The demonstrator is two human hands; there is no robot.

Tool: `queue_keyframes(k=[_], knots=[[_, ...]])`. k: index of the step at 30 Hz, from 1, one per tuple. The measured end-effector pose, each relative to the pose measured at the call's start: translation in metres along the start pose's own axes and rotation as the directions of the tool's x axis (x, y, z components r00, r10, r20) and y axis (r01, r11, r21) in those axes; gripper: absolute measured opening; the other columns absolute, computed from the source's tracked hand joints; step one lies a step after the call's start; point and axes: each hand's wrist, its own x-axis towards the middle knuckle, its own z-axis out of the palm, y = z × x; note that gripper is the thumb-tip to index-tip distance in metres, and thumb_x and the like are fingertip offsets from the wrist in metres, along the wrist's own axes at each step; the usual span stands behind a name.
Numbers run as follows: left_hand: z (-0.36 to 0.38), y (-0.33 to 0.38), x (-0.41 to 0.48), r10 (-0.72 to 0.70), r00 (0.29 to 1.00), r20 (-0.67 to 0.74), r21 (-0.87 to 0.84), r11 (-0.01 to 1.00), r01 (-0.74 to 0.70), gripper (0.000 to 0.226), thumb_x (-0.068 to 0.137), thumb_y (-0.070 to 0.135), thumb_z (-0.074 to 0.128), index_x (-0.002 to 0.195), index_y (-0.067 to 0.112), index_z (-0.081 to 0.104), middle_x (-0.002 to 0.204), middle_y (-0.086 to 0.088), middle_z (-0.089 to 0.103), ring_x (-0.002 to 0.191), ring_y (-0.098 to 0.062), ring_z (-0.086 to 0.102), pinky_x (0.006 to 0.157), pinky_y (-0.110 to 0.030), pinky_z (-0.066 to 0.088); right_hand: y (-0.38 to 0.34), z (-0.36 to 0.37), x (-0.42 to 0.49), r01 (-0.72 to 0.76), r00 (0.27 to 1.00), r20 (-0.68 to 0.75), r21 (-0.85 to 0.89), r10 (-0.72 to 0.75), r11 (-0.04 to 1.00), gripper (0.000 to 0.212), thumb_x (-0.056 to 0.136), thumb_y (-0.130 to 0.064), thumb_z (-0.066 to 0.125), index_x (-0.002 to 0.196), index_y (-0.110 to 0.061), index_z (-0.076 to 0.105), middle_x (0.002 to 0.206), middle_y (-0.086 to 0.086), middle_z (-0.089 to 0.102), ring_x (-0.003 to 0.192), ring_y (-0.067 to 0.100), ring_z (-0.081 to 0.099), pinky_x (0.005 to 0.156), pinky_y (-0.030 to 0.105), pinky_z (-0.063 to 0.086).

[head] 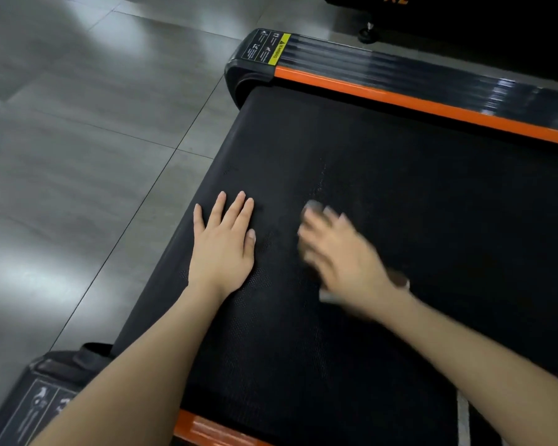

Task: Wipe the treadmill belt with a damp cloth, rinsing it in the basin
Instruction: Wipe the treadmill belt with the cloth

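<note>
The black treadmill belt [416, 204] fills the middle and right of the view. My left hand [224, 246] lies flat on the belt near its rear end, fingers straight and spread. My right hand [339, 255] is blurred with motion and presses down on a cloth [327, 296], of which only small grey bits show at the fingertips and under the wrist. Most of the cloth is hidden beneath the palm. No basin is in view.
Orange-edged side rails run along the far side [400, 98] and the near side [213, 429] of the belt. A black end cap with a yellow warning label [264, 49] sits at the far corner. Grey floor tiles [78, 156] lie left. Another black machine [464, 14] stands behind.
</note>
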Motion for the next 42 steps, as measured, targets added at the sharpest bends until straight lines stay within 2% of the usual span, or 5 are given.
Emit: queue_keyframes(k=[6, 19, 27, 36, 42], knots=[[-0.006, -0.004, 0.003, -0.005, 0.998, 0.056, -0.135, 0.991, 0.012, 0.056, 0.098, 0.021, 0.038, 0.150, 0.018, 0.019, 0.156, 0.001, 0.023, 0.146, -0.025, 0.007, 0.116, -0.048, -0.004, 0.003, 0.009, 0.037, -0.409, 0.905, -0.092, 0.086, 0.416, 0.908, 0.040, 0.099, -0.027, 0.042, 0.136, -0.013, 0.047, 0.154, 0.003, 0.026, 0.142, 0.037, 0.019, 0.118, 0.045, 0.015], [-0.025, -0.048, -0.076, -0.435, 0.885, 0.168, -0.224, 0.857, 0.464, 0.048, 0.100, 0.045, 0.022, 0.148, 0.041, 0.017, 0.155, 0.002, 0.024, 0.131, -0.031, 0.040, 0.100, -0.045, 0.036, -0.085, 0.015, -0.088, 0.207, 0.968, 0.153, -0.044, -0.198, 0.977, 0.046, 0.091, -0.039, 0.035, 0.125, -0.020, 0.060, 0.143, 0.001, 0.047, 0.133, 0.029, 0.041, 0.111, 0.045, 0.029], [-0.023, -0.050, -0.078, -0.451, 0.878, 0.160, -0.198, 0.857, 0.477, 0.048, 0.099, 0.049, 0.016, 0.146, 0.048, 0.009, 0.121, -0.012, 0.049, 0.096, -0.038, 0.055, 0.077, -0.039, 0.039, -0.084, 0.023, 0.043, -0.362, 0.928, -0.060, 0.077, 0.367, 0.929, 0.042, 0.097, -0.030, 0.044, 0.135, -0.013, 0.050, 0.152, 0.006, 0.030, 0.140, 0.037, 0.022, 0.117, 0.046, 0.014], [-0.021, -0.052, -0.079, -0.449, 0.880, 0.154, -0.228, 0.851, 0.473, 0.050, 0.099, 0.045, 0.013, 0.148, 0.041, 0.006, 0.123, -0.013, 0.048, 0.097, -0.038, 0.054, 0.078, -0.040, 0.040, -0.100, 0.022, -0.016, 0.331, 0.936, 0.121, 0.006, -0.329, 0.944, 0.043, 0.088, -0.035, 0.050, 0.126, -0.017, 0.059, 0.143, 0.006, 0.046, 0.131, 0.033, 0.043, 0.108, 0.049, 0.032], [-0.020, -0.051, -0.081, -0.452, 0.882, 0.135, -0.218, 0.855, 0.471, 0.052, 0.099, 0.044, 0.012, 0.150, 0.036, 0.005, 0.125, -0.012, 0.047, 0.098, -0.034, 0.055, 0.079, -0.040, 0.042, -0.052, 0.017, 0.108, -0.336, 0.938, -0.079, 0.034, 0.337, 0.941, 0.040, 0.099, -0.028, 0.042, 0.136, -0.013, 0.048, 0.153, 0.006, 0.029, 0.140, 0.037, 0.022, 0.117, 0.046, 0.014]])
